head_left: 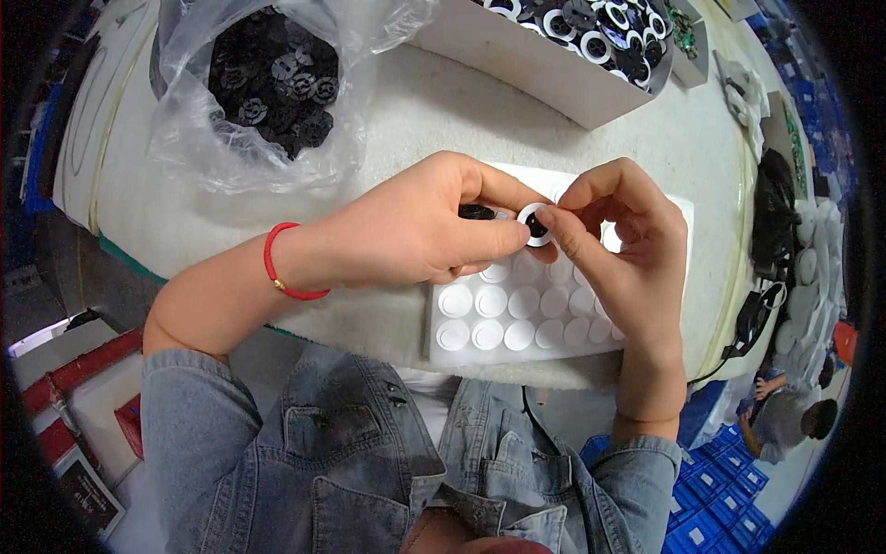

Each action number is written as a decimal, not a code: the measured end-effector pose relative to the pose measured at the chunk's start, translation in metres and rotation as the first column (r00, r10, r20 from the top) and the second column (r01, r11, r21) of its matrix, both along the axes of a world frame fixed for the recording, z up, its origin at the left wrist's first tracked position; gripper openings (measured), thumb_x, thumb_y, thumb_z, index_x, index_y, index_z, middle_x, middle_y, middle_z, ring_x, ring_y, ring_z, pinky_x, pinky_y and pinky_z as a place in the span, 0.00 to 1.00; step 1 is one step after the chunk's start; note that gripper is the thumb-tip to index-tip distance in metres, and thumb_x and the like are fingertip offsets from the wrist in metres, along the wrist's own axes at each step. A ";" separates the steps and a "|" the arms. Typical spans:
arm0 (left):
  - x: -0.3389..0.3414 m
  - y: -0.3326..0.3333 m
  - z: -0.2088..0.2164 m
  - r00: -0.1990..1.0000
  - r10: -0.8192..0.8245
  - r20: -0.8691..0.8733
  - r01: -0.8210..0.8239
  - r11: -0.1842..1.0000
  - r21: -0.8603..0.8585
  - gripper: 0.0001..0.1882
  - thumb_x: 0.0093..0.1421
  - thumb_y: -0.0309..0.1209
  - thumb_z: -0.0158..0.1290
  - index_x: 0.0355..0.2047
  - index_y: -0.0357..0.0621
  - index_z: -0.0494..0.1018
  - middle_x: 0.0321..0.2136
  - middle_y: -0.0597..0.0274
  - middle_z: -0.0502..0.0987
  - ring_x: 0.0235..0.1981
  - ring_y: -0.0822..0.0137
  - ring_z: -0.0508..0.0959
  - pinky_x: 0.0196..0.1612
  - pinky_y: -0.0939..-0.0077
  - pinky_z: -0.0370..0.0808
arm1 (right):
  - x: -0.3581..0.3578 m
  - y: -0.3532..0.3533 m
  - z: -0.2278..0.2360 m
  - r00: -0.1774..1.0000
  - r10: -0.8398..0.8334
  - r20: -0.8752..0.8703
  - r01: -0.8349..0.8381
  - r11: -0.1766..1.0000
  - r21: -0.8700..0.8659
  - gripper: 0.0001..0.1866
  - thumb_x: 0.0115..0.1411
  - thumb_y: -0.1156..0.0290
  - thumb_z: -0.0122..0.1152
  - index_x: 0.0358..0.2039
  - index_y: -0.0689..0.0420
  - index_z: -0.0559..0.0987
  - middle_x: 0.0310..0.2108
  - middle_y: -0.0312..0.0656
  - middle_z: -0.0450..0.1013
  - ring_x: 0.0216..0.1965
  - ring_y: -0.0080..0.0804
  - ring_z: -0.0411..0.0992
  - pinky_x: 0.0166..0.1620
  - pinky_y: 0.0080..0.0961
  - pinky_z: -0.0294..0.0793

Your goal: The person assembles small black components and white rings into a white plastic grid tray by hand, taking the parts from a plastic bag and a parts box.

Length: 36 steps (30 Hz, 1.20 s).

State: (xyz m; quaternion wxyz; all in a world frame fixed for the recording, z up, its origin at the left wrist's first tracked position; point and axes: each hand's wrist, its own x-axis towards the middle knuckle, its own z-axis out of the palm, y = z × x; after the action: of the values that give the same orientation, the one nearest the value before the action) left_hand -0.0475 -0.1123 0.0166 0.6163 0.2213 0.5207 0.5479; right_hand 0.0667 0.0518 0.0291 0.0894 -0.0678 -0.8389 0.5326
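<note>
Over a white tray (pixel 520 174), both hands meet at a small white ring-shaped part with a black centre (pixel 536 223). My left hand (pixel 415 222) is closed, pinching the part between thumb and fingers. From the other side, the thumb and fingertips of my right hand (pixel 637 240) press on the same part. A small black piece (pixel 477 211) shows between the thumb and index finger of my left hand; whether it is gripped there or lies beneath, I cannot tell. Rows of round white discs (pixel 523 303) sit in the tray, partly hidden by my hands.
A clear plastic bag (pixel 189 138) of black round parts (pixel 286 78) stands at the far left of the table. Beyond the tray, a cardboard box (pixel 526 69) holds black-and-white ring parts (pixel 595 46). Black cables (pixel 757 319) lie at the right edge; another person (pixel 789 425) is farther off.
</note>
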 end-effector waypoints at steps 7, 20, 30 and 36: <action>0.003 0.000 -0.014 0.963 0.076 -0.259 -0.045 0.991 0.123 0.18 0.59 0.25 0.52 0.50 0.34 0.73 0.34 0.65 0.79 0.28 0.81 0.72 0.31 0.85 0.70 | 0.001 0.001 -0.002 0.996 0.015 0.093 -0.001 0.989 -0.148 0.04 0.56 0.78 0.60 0.29 0.61 0.72 0.21 0.33 0.73 0.23 0.15 0.71 0.25 0.12 0.65; 0.004 -0.001 -0.018 0.927 0.117 -0.356 -0.076 0.989 0.126 0.11 0.54 0.24 0.56 0.39 0.37 0.75 0.29 0.71 0.76 0.31 0.82 0.71 0.34 0.86 0.67 | 0.003 0.000 -0.010 0.988 0.088 0.125 -0.062 0.979 -0.196 0.11 0.52 0.81 0.59 0.36 0.60 0.69 0.22 0.30 0.62 0.24 0.14 0.61 0.28 0.13 0.62; 0.009 -0.002 -0.019 0.948 0.142 -0.283 -0.094 0.980 0.175 0.16 0.60 0.27 0.52 0.47 0.39 0.63 0.31 0.59 0.78 0.24 0.79 0.69 0.27 0.85 0.67 | -0.003 0.005 0.005 0.986 -0.004 0.165 0.020 0.995 -0.097 0.09 0.56 0.74 0.64 0.32 0.60 0.71 0.17 0.29 0.67 0.18 0.12 0.61 0.21 0.13 0.56; 0.007 0.000 0.000 0.975 -0.009 0.221 0.019 0.999 -0.040 0.14 0.65 0.31 0.44 0.49 0.37 0.61 0.34 0.48 0.77 0.18 0.80 0.61 0.15 0.88 0.57 | -0.016 0.008 0.012 0.897 -0.294 -0.331 0.194 0.933 -0.302 0.23 0.63 0.73 0.54 0.57 0.67 0.64 0.51 0.57 0.69 0.34 0.26 0.77 0.24 0.11 0.71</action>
State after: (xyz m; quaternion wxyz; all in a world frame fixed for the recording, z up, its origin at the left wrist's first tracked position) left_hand -0.0402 -0.1121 0.0171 0.6786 0.1497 0.4587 0.5538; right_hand 0.0509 0.0594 0.0411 0.3032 -0.0825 -0.7139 0.6258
